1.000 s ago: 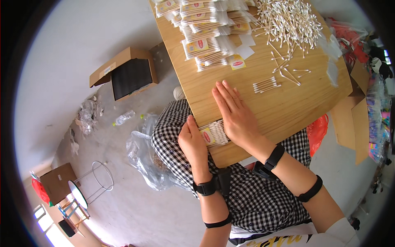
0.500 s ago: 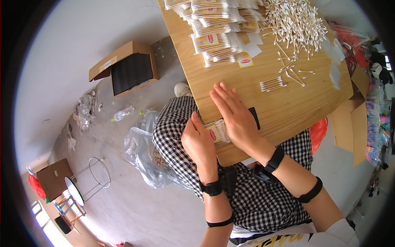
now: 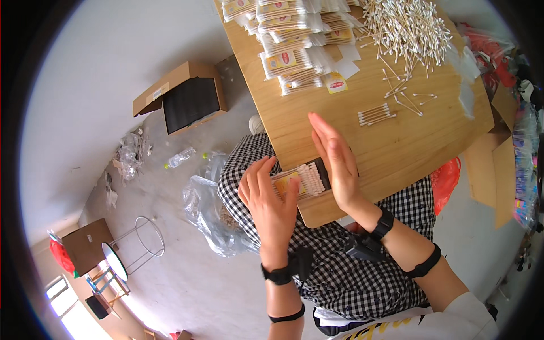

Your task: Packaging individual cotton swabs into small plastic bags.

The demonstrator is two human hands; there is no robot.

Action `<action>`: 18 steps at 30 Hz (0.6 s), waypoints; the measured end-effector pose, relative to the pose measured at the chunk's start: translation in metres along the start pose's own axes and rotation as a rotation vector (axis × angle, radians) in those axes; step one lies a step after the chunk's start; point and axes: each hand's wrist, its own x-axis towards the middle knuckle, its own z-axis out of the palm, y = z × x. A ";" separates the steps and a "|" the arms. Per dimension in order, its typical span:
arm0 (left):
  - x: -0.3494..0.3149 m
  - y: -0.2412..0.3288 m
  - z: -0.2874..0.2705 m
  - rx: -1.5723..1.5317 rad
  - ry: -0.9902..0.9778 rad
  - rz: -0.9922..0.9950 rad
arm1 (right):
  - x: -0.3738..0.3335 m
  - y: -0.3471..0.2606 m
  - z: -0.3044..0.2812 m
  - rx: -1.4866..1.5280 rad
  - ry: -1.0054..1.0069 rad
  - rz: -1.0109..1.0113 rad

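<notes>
A clear packet of cotton swabs (image 3: 309, 179) with a yellow card lies at the near left edge of the table (image 3: 391, 153). My left hand (image 3: 265, 201) grips its left end, the thumb across the card and the fingers on the far side. White swab tips face right, toward a small black block (image 3: 324, 170) fixed or lying on the table. Just right of that block, my right hand (image 3: 339, 170) stands on edge with fingers straight and holds nothing; its palm faces the swab tips. Farther off lies a short row of loose swabs (image 3: 375, 114).
Stacked swab packets (image 3: 286, 59) fill the table's far left, beside a loose card (image 3: 336, 83). A big heap of swabs (image 3: 405, 34) covers the far right. Cardboard boxes (image 3: 481, 170) stand right of the table; another open box (image 3: 192, 99) and plastic bags (image 3: 207, 212) are on the floor left.
My right hand has turned from lying palm down to standing on edge, uncovering the swab tips and black block. My left hand has shifted left, its fingers spreading and its thumb coming over the packet.
</notes>
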 end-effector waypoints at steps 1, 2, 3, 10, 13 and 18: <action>-0.001 0.004 -0.011 -0.016 -0.104 0.135 | -0.003 -0.001 -0.004 0.039 0.024 0.035; -0.002 0.005 -0.019 -0.029 -0.207 0.264 | -0.008 0.000 -0.002 0.046 0.024 0.038; -0.002 0.002 -0.022 0.027 -0.274 0.309 | -0.014 0.000 0.000 0.057 0.023 0.053; 0.011 0.003 -0.020 0.022 -0.368 0.365 | -0.020 0.002 0.014 0.015 0.007 0.080; 0.010 0.000 -0.019 0.036 -0.346 0.382 | -0.021 0.005 0.023 0.065 -0.028 0.106; 0.012 -0.001 -0.017 -0.030 -0.387 0.371 | -0.023 0.009 0.035 0.027 -0.103 0.035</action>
